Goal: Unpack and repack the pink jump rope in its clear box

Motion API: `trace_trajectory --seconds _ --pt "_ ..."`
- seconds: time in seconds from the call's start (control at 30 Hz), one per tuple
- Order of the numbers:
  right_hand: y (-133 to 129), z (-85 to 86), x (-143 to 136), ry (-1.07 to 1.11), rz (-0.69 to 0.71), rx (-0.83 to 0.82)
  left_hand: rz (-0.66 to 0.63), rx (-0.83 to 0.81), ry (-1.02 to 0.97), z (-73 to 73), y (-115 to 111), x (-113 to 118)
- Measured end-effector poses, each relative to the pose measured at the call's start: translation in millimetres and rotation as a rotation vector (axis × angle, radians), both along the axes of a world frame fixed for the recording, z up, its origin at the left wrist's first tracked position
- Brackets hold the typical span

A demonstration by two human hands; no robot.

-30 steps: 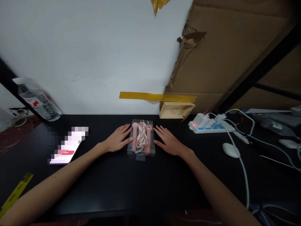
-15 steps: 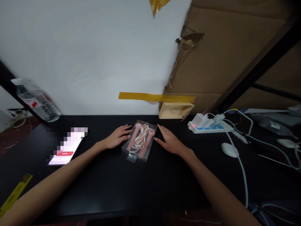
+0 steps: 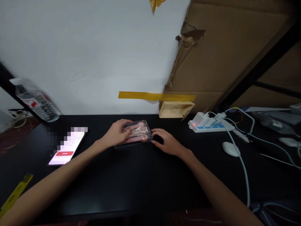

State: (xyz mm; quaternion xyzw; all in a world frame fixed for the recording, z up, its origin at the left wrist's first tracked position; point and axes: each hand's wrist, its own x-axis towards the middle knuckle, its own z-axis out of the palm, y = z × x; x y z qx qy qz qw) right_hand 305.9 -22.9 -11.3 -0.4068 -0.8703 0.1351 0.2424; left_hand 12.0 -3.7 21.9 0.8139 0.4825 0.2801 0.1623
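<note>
A clear plastic box (image 3: 141, 131) lies on the black table, its long side running left to right. Inside it show two pink pieces with round ends and several small white and pink pieces. My left hand (image 3: 118, 133) grips the box's left part, fingers over the far side and thumb on top, covering that end. At the box's right end is my right hand (image 3: 166, 141), fingers curved and apart, fingertips close to the edge. Whether they touch it is hard to tell. Nothing shows between its fingers.
A lit phone (image 3: 67, 150) lies at left, a plastic bottle (image 3: 37, 102) behind it. A shallow wooden box (image 3: 176, 110) stands against the wall. On the right are a power strip (image 3: 211, 125) with plugs and cables, and a white mouse (image 3: 230, 149).
The clear box has turned from nearly upright in view to lying sideways. My left hand has moved right onto it and closed on it. My right hand's fingers have curved more.
</note>
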Motion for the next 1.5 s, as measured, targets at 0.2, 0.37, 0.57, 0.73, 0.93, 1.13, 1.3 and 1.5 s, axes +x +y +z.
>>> trace_trajectory --seconds 0.2,0.37,0.57,0.73,0.93,1.13,1.3,1.5 --pt "-9 6.9 -10 -0.056 0.114 -0.060 -0.055 0.086 0.410 -23.8 -4 2" --pt "-8 2.9 -11 -0.052 0.014 -0.046 -0.076 0.151 0.478 -33.2 2 -5" --pt "-5 -1.8 -7 -0.156 0.010 -0.007 -0.059 0.188 0.520 -32.6 -2 -2" --pt "-2 -9.7 -10 -0.206 -0.067 -0.010 -0.060 0.214 0.542 -25.3 -4 1" --pt "1 -4.3 -3 -0.200 -0.043 -0.029 -0.140 0.193 0.512 -17.6 3 5" --pt "5 11.1 19 -0.141 -0.076 -0.031 -0.203 0.173 0.517 -25.3 15 11" --pt "5 6.0 15 -0.077 -0.059 -0.043 -0.226 0.173 0.508 -23.5 14 11" --pt "3 -6.1 -1 -0.060 -0.046 0.004 -0.231 0.179 0.509 -18.6 7 11"
